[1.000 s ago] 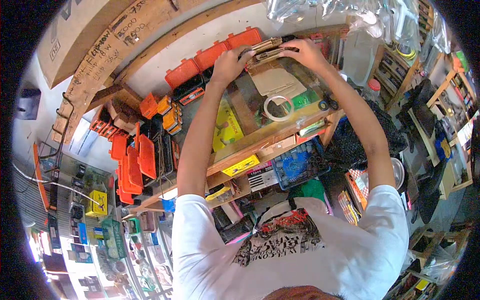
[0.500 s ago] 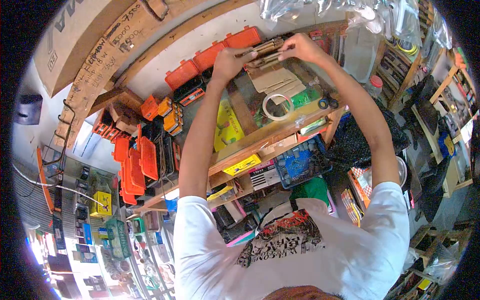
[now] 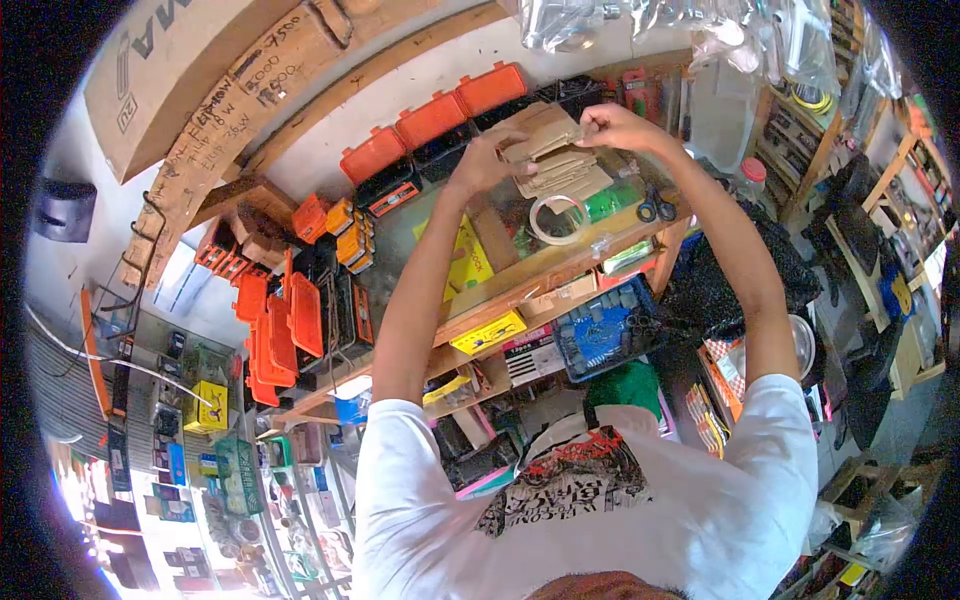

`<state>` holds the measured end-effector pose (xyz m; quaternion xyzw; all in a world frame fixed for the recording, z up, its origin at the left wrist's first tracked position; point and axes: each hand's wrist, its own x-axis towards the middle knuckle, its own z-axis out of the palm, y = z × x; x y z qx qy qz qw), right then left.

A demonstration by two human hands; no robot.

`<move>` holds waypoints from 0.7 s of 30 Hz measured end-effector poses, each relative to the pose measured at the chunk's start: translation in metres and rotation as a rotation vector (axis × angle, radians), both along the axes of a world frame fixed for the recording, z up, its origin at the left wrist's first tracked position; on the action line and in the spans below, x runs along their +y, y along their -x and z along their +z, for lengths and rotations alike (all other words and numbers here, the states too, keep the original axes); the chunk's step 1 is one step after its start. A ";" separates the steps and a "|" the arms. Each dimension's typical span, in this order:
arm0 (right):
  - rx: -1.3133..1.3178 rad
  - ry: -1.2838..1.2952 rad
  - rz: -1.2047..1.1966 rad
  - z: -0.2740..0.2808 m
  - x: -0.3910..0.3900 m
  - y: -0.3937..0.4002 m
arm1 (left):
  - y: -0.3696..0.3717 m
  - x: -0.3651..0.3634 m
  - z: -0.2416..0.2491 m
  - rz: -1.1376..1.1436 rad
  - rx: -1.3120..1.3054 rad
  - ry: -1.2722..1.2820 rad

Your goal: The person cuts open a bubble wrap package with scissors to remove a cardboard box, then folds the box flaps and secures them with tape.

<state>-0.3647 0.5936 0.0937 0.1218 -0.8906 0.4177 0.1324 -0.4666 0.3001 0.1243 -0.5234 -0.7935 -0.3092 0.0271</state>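
Note:
A stack of brown paper pieces, flat and envelope-like, lies fanned on the glass-topped counter between my hands. My left hand pinches the left edge of the upper brown pieces. Fingers closed at their right edge, my right hand grips the same upper pieces, which tilt above the stack. Just below the stack sits a white roll of tape. Dark-handled scissors rest to the right, beneath my right forearm.
Orange-lidded cases line the counter's back. More orange cases and yellow-orange boxes are at left. A yellow package lies by my left forearm. A blue basket sits on the shelf below; plastic bags hang above.
Both hands have come lower and nearer to me. The upper brown pieces, seen edge-on before, now show a broad flat face, and the stack beneath is fanned nearer the tape roll.

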 end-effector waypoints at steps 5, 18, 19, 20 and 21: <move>-0.076 0.059 0.081 -0.011 -0.002 0.006 | 0.017 -0.001 -0.014 -0.039 -0.027 0.047; -0.254 0.211 -0.111 0.014 -0.024 -0.029 | -0.036 -0.002 -0.014 0.028 0.612 0.296; -0.227 0.253 -0.159 0.014 -0.030 -0.034 | -0.032 0.001 -0.020 0.023 0.629 0.271; -0.205 0.297 -0.206 0.015 -0.035 -0.037 | -0.027 0.002 -0.027 0.018 0.641 0.248; -0.200 0.190 -0.138 0.021 -0.037 -0.038 | -0.028 0.001 -0.027 0.025 0.641 0.262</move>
